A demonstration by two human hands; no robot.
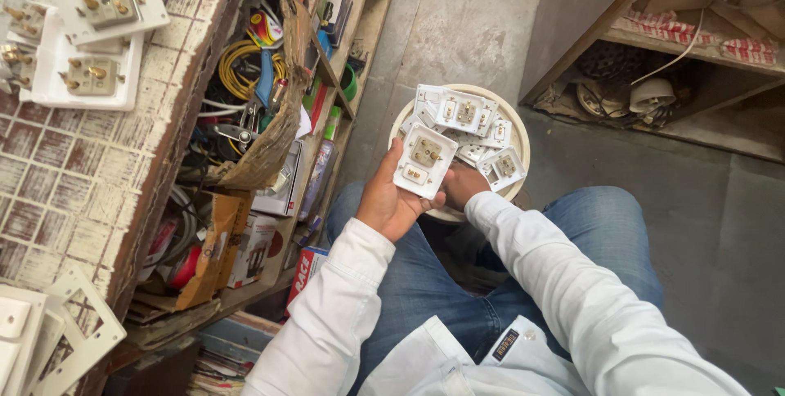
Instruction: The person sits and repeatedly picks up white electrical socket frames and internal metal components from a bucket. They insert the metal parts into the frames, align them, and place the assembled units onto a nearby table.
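Note:
My left hand grips a white square switch plate, its back with brass terminals facing up, held over a round cream bucket on the floor between my knees. My right hand sits just behind the plate at the bucket's near rim, mostly hidden by it. Whether it holds anything is not visible. The bucket is heaped with several similar white switch plates. Both arms wear white sleeves above blue jeans.
A worn white-tiled workbench on the left carries more switch plates and white frames. Shelves beneath it are crammed with wires, tools and cartons. A wooden shelf unit stands at the right on a grey stone floor.

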